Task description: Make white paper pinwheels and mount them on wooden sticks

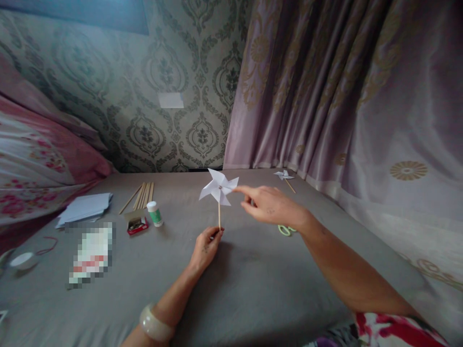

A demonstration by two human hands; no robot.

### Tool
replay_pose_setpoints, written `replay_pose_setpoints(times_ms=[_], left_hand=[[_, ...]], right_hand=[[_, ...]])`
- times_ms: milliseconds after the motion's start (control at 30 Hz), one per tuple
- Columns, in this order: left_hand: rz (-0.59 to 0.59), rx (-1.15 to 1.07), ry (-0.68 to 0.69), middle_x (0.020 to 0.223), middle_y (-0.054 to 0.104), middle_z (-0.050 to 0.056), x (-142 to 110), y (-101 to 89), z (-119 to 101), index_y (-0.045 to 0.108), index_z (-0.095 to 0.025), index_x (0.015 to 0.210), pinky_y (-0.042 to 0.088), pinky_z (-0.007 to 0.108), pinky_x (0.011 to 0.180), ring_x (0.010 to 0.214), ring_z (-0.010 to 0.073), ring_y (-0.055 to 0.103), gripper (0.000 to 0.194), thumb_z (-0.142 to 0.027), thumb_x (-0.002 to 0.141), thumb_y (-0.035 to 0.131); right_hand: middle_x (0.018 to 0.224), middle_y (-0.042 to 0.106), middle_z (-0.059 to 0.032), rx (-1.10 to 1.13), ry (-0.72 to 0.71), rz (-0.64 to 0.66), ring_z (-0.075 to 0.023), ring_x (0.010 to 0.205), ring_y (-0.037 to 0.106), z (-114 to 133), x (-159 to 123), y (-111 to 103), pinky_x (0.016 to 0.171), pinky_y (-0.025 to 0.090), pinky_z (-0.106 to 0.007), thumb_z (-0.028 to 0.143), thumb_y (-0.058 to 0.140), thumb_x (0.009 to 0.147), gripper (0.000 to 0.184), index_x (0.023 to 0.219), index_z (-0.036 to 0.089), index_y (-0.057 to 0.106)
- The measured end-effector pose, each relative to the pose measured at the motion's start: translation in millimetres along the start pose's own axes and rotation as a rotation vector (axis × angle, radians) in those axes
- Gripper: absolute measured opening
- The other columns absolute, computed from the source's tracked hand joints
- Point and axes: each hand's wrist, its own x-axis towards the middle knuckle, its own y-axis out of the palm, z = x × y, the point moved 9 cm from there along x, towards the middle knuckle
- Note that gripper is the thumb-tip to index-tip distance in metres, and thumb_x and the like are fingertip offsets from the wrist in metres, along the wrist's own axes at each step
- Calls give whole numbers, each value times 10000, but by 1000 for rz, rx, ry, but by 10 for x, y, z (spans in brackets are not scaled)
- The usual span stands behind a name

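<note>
A white paper pinwheel on a thin wooden stick stands upright over the middle of the bed. My left hand is closed around the lower part of that stick. From the right, my right hand stretches its index finger to the edge of a pinwheel blade; it seems to touch the paper. The thumb is apart from the other fingers, which curl loosely, and nothing shows in this hand. A small metal pin head sits at the pinwheel's centre. Below my right hand lie green scissors, partly hidden by the wrist.
Another pinwheel lies at the back right. To the left are several wooden sticks, a red box of small metal pieces, a green-white bottle, a paper stack, a blurred-out packet and a white round container.
</note>
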Motion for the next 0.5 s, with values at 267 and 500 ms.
replay_pose_setpoints(times_ms=[267, 500], left_hand=[[-3, 43, -2, 739, 658, 59, 17, -29, 19, 709, -119, 904, 423, 256, 613, 666, 168, 550, 400, -440, 751, 525], [-1, -93, -117, 655, 628, 27, 9, -19, 63, 711, -101, 896, 399, 237, 562, 588, 139, 510, 430, -461, 694, 592]], right_hand=[[1007, 707, -111, -174, 39, 545, -233, 932, 653, -136, -87, 787, 775, 437, -306, 104, 545, 738, 420, 1129, 206, 658], [815, 737, -52, 201, -18, 398, -183, 788, 665, 97, -327, 1188, 633, 389, -240, 224, 499, 799, 245, 819, 227, 743]])
